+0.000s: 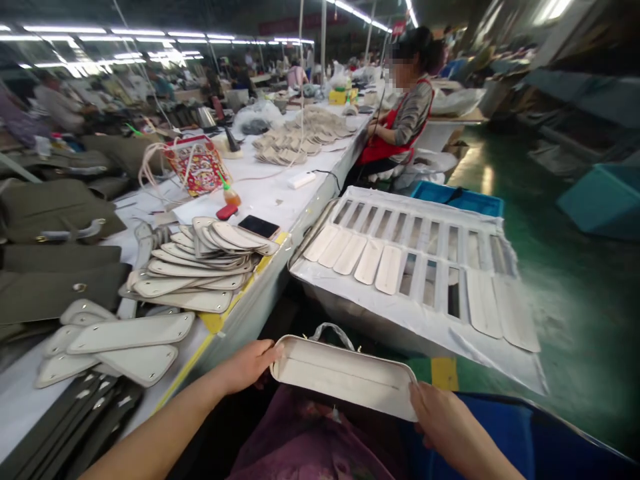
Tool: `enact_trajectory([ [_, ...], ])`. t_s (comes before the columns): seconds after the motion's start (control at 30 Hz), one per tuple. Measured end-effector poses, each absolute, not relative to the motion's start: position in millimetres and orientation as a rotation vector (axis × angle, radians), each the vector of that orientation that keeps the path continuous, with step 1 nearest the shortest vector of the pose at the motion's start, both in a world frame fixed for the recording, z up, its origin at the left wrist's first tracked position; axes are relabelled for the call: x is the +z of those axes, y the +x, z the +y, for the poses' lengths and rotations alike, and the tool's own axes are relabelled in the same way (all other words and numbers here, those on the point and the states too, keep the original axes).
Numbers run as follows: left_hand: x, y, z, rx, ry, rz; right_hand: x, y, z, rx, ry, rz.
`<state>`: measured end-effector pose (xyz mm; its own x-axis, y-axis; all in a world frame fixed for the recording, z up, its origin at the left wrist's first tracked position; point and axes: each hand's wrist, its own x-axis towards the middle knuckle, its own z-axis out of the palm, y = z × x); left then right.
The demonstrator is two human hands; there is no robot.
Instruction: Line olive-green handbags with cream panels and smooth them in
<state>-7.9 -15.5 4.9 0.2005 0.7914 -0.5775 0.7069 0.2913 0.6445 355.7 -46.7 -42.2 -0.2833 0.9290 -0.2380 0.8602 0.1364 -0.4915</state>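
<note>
Over my lap I hold a handbag [345, 377] whose long cream base panel with rounded corners faces me. A plastic-wrapped handle [334, 330] shows beyond its far edge. My left hand [253, 365] is closed round the bag's left end, thumb on the rim. Its right end is gripped by my right hand [436, 410], with some fingers hidden underneath. To the left, on the table, cream base panels [131, 333] with small metal studs overlap, and a larger pile of similar panels [195, 267] lies behind them.
A white-covered rack [370, 200] with rows of slots holds several cream strips [483, 303] on the right. Dark olive bag pieces [60, 280] cover the table's left side. A phone [259, 227] lies near its edge. A blue bin [495, 433] stands at lower right; a co-worker [400, 127] sits beyond.
</note>
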Motion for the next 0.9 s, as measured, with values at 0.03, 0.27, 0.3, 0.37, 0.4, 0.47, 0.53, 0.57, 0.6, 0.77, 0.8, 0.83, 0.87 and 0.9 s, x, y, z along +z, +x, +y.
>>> enact_trajectory([
  [0.03,6,-9,-17,0.164,1.329,1.497,-47,357,-47,0.832,-1.772,-2.304],
  [0.27,18,-1,-20,-0.031,1.744,1.692,-35,355,-46,0.684,-1.863,-2.521],
  [0.3,19,1,-18,-0.116,1.849,1.720,-32,355,-46,0.709,-1.885,-2.501],
  [0.37,22,5,-15,-0.248,1.945,1.728,-30,355,-45,0.781,-1.871,-2.435],
  [0.4,23,7,-14,-0.288,1.956,1.725,-30,355,-45,0.809,-1.852,-2.396],
  [0.47,23,10,-11,-0.332,1.958,1.723,-33,356,-45,0.823,-1.809,-2.360],
  [0.53,22,11,-9,-0.352,1.948,1.723,-35,357,-45,0.782,-1.784,-2.389],
  [0.57,21,12,-8,-0.363,1.939,1.720,-36,358,-45,0.752,-1.774,-2.418],
  [0.6,21,12,-6,-0.372,1.926,1.716,-36,358,-45,0.727,-1.758,-2.452],
  [0.77,21,13,2,-0.343,1.831,1.680,-38,361,-46,0.630,-1.722,-2.518],
  [0.8,21,12,3,-0.327,1.802,1.669,-39,361,-46,0.614,-1.715,-2.517],
  [0.83,20,11,4,-0.314,1.764,1.657,-40,362,-46,0.601,-1.710,-2.512],
  [0.87,20,10,5,-0.305,1.716,1.641,-41,362,-46,0.579,-1.707,-2.490],
  [0.9,19,8,5,-0.301,1.665,1.624,-42,362,-46,0.561,-1.709,-2.464],
])
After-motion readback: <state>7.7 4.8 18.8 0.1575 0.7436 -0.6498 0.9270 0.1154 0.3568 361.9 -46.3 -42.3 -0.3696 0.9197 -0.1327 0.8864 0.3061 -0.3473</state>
